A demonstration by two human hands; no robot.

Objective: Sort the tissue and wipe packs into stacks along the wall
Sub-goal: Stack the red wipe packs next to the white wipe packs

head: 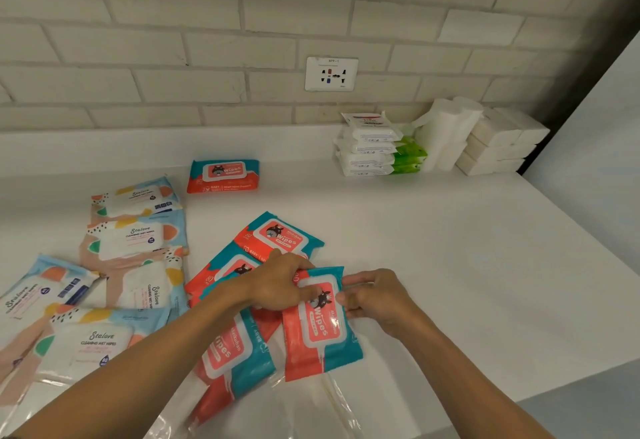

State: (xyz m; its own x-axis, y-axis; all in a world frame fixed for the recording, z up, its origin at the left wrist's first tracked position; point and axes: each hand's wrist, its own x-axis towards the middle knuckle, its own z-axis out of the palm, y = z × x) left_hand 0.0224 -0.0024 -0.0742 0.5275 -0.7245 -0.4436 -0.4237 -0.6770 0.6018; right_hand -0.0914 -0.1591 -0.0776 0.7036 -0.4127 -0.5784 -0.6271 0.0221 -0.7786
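Note:
A red-and-teal baby wipes pack [320,329] lies near the counter's front. My left hand [280,282] grips its top left corner and my right hand [375,295] pinches its right edge. Under and left of it lie several more red-and-teal packs [277,236], partly overlapping. One red-and-teal pack [223,175] sits alone nearer the wall. Several pastel Stalove wet wipes packs [133,239] are spread over the left side. By the wall stand a stack of white wipe packs [369,146], green packs [410,158] behind it, and white tissue stacks [498,142].
The white counter [467,248] ends at a front edge on the right. A wall socket [331,74] sits in the brick wall above the stacks. Clear plastic wrap [311,411] lies crumpled at the front. A grey panel [595,120] borders the counter's right end.

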